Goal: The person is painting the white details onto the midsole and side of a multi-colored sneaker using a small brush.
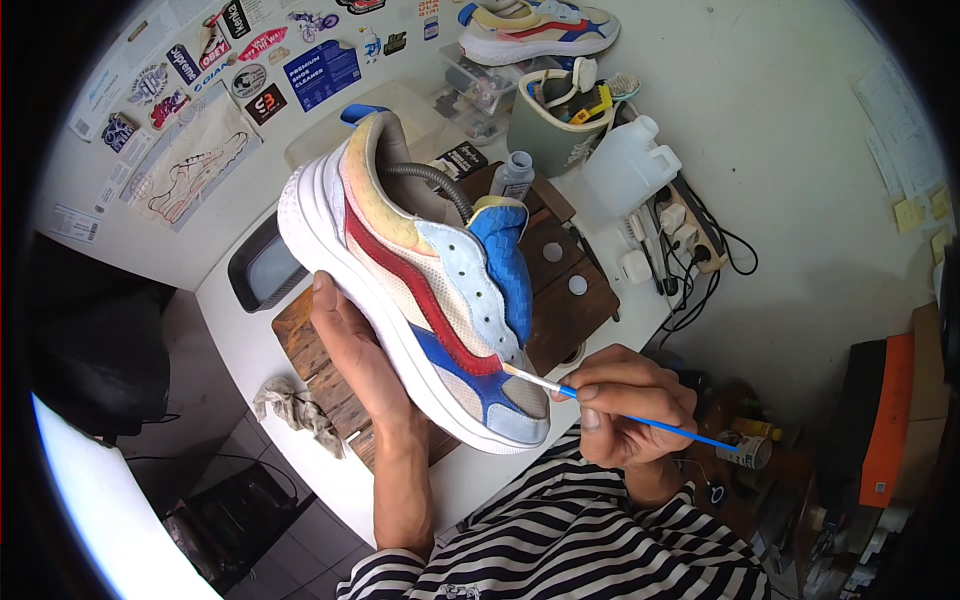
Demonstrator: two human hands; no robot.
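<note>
A multicoloured sneaker (pixel 400 270) without laces, with a white sole, a red wavy stripe and blue and yellow panels, is held up over the table. My left hand (pixel 355 345) grips it from below, its thumb along the white sole and the other fingers hidden behind the shoe. Between the fingertips of my right hand (pixel 635 405) is a thin paintbrush (pixel 640 418) with a blue handle. Its pale bristles touch the shoe near the front end of the red stripe, by the lowest lace holes. Behind the tongue stands an uncapped small bottle (pixel 513 176) of greyish liquid.
Beneath the shoe lies a dark wooden board (pixel 585 305) with two white discs. A matching sneaker (pixel 540 32), a bin of brushes (pixel 560 125), a white jug (pixel 630 170) and a power strip (pixel 700 235) with tangled cables stand farther back. A crumpled rag (pixel 298 412) lies at the left edge.
</note>
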